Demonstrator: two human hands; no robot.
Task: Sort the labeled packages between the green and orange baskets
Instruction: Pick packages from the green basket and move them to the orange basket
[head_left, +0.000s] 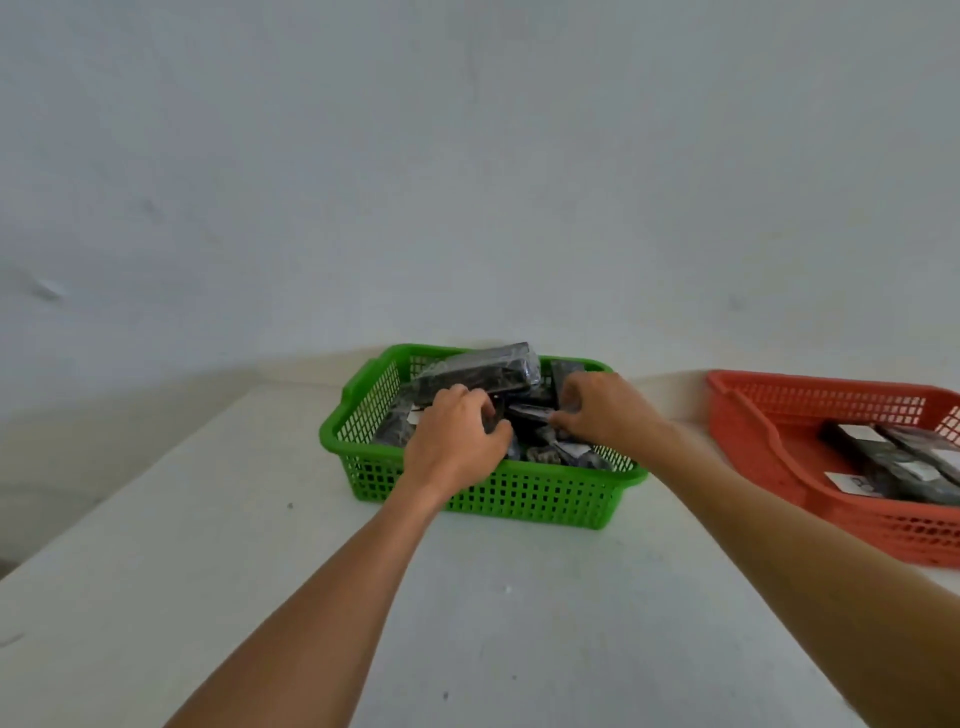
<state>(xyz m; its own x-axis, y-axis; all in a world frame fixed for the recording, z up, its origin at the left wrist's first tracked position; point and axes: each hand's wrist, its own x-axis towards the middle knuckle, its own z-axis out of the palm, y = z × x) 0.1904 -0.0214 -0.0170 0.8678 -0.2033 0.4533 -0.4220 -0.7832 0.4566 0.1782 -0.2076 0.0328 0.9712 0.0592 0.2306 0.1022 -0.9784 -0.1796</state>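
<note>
Head view. Green basket (519, 499) is set at desk (260, 597) ctr, close to the wall (467, 156); it is heaped w/ black wrapped pkgs (483, 371), some w/ white labels. Both forearms are extended into it. Left grip (457, 434): fingers are curled down among the heap; whether a pkg is held cannot be told. Right grip (602, 410): thumb and fingers are pinched on a small dark pkg (527, 414) lying between the two grips. Orange basket (769, 452) is placed at right, apart from the green one and partly cut by the frame edge; labeled flat pkgs (893, 467) are laid in it.
</note>
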